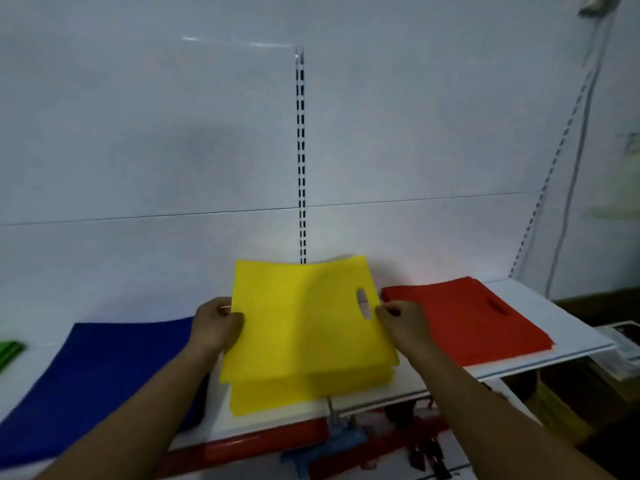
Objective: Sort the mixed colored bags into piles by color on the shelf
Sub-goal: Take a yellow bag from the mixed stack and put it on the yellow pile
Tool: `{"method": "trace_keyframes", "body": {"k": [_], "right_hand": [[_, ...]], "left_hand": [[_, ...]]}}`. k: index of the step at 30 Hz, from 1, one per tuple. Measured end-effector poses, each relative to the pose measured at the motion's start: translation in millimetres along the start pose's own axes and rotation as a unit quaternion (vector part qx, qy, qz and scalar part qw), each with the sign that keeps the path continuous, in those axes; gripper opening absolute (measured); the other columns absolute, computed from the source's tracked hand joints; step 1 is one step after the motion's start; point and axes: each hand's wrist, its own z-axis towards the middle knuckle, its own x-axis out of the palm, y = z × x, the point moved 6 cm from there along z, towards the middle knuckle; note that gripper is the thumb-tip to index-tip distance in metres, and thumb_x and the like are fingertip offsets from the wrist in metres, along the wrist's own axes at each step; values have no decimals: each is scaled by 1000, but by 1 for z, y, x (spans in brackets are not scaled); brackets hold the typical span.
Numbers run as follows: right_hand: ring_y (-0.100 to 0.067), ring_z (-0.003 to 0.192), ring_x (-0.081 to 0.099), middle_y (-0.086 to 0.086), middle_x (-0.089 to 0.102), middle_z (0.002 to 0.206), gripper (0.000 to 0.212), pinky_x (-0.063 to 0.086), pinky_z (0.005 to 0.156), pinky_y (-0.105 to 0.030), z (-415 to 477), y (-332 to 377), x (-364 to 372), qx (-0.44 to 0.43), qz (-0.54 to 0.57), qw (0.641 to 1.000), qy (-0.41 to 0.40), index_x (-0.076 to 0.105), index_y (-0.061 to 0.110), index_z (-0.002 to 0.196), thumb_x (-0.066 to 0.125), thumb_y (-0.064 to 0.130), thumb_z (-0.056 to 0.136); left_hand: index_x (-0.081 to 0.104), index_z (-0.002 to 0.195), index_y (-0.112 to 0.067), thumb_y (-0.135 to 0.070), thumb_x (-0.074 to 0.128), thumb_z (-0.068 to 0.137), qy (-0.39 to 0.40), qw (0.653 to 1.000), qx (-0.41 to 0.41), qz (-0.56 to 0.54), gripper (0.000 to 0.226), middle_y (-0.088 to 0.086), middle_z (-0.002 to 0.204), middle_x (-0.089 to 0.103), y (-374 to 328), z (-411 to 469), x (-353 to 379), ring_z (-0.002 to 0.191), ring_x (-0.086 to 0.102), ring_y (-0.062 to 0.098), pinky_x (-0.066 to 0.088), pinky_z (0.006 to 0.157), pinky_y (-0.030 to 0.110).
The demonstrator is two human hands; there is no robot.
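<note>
Both hands hold a yellow bag [304, 323] above the yellow pile [277, 393] on the white shelf [512, 292]: the left hand [216, 323] grips its left edge, and the right hand [401, 320] pinches the right edge beside the handle cutout. A blue pile [104, 368] lies to the left and a red pile [467, 317] to the right, with what may be green bags [10, 351], blurred, at the far left.

Both arms are stretched fwd from the bottom corners, bare forearms angled inward. L hand [216, 322] is curled w/ thumb on top, clamped on the left edge of the yellow bag [298, 334]. R hand [403, 322] is held at approx the same height, back turned up, fingertips pinched on its right edge.
</note>
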Motion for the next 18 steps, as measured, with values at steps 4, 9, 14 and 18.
{"method": "trace_keyframes", "body": {"k": [4, 9, 14, 18], "right_hand": [[-18, 81, 69, -8, 77, 89, 12, 52, 71, -33, 2, -31, 38, -7, -42, 998, 55, 79, 8, 86, 71, 17, 90], [-18, 93, 68, -7, 75, 104, 22, 44, 78, -24, -1, -56, 52, 5, -71, 995, 74, 77, 8, 106, 73, 22, 89], [-11, 89, 63, -3, 73, 108, 29, 47, 75, -25, 0, -68, 54, 37, -48, 996, 68, 74, 14, 117, 71, 26, 91], [-13, 92, 63, 0, 72, 111, 28, 49, 76, -28, 1, -75, 56, 37, -74, 995, 59, 72, 23, 119, 66, 34, 94]], "left_hand": [[71, 91, -16, 3, 58, 90, -4, 997, -16, 78, 23, 3, 81, 70, 42, -16, 4, 67, 64, 22, 51, 58, 32], [71, 97, -14, 3, 57, 93, -9, 993, -26, 116, 22, 7, 86, 72, 70, -15, 16, 75, 67, 27, 55, 62, 37], [69, 96, -12, 1, 53, 94, -23, 989, -45, 135, 20, 5, 84, 70, 92, -14, 23, 68, 63, 19, 49, 54, 28], [66, 85, 1, -2, 51, 95, -11, 990, -45, 133, 18, 10, 63, 59, 101, -11, 27, 53, 47, 15, 37, 48, 30]]}}
